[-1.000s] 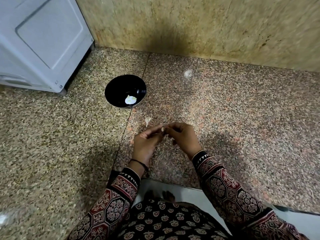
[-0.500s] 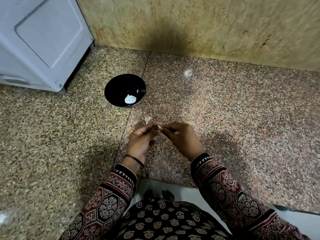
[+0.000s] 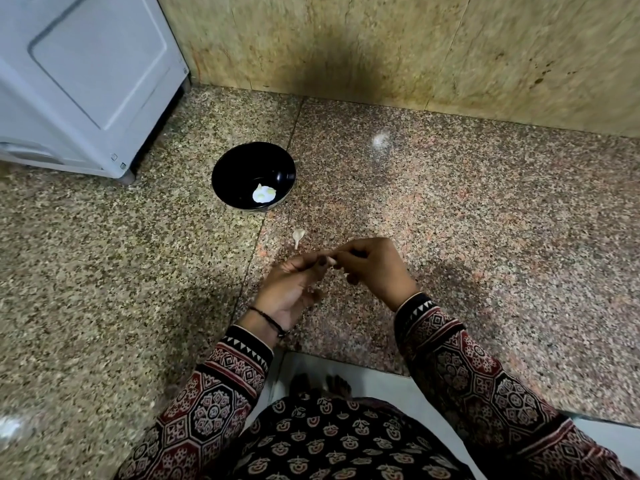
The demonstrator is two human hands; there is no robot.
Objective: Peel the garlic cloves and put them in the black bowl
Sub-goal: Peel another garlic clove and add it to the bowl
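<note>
Near the round black bowl [image 3: 235,168], fingers [image 3: 341,252] of our left hand [image 3: 291,289] and right hand [image 3: 377,268] pinch a pale garlic clove [image 3: 331,261] — peeling it.

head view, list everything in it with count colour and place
black bowl: one, black, on the granite beyond the hands
peeled garlic: small pile, count unclear, pale, inside the bowl
garlic scrap: one, pale, on the granite between bowl and hands
appliance: one, white, top left
granite surface: one, speckled brown-pink, under everything
wall: one, beige stone, behind
garlic clove: one, pale, between both hands
left hand: one, pinches the clove
right hand: one, pinches the clove
</note>
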